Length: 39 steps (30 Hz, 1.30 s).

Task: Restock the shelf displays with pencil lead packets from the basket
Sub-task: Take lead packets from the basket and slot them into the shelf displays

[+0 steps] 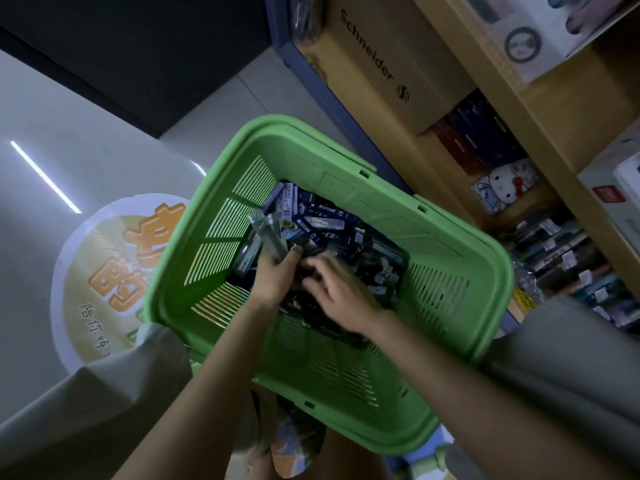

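Down in basket (433, 306), left hand (272, 275) grips packets (272, 237).

By my left lies a round floor sticker (114, 268) with orange characters; ahead, a Schneider carton (377, 60), a Hello Kitty pack (507, 183) near it.

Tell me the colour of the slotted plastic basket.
The slotted plastic basket is light green; the head view shows it best.
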Tool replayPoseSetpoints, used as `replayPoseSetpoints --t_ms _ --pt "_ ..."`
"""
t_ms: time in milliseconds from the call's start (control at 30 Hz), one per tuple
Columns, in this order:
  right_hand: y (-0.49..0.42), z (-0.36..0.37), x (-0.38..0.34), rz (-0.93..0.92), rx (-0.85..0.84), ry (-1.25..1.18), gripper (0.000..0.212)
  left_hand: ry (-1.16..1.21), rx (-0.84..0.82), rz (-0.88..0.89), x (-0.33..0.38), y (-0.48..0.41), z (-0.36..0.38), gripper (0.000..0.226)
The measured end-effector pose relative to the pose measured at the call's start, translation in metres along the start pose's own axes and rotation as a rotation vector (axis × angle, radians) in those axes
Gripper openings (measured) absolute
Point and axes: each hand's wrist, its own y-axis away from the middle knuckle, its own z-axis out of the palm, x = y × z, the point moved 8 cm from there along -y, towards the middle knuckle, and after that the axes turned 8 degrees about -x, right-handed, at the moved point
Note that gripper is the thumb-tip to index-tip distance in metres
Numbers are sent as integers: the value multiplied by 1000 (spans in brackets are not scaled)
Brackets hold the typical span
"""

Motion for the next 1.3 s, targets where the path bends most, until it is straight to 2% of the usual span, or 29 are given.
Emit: replayPoseSetpoints --t_ms 67,133,267,400,567,700,900,1100,1167,1300 --pt "-13 -21 18 34 110 47 37 -35 37 -2 5 1 -8 12" --pt "-31 -33 34 88 140 155 44 -23 32 -16 7 0 -12 11" --pt "-59 -29 55 191 53 353 58 -25 4 -57 3 -4 -12 9" --pt "-69 -21 59 249 60 500 68 0 7 -94 -4 -5 -13 15" --pt "-78 -19 62 344 35 681 65 20 43 -99 -11 -7 -16 18" --pt "-78 -15 64 309 -88 719 63 42 55 -96 -13 -6 -16 16" --pt "-68 -11 72 289 -97 565 53 82 84 -119 -18 -5 -18 12" --pt "-54 -25 51 181 53 146 42 157 116 -121 -19 -5 -17 7" --pt "-50 -24 44 199 44 -29 46 156 134 -117 -17 -4 -16 9" --pt "-46 -12 36 340 -14 -410 69 168 160 -113 -11 0 -11 12"
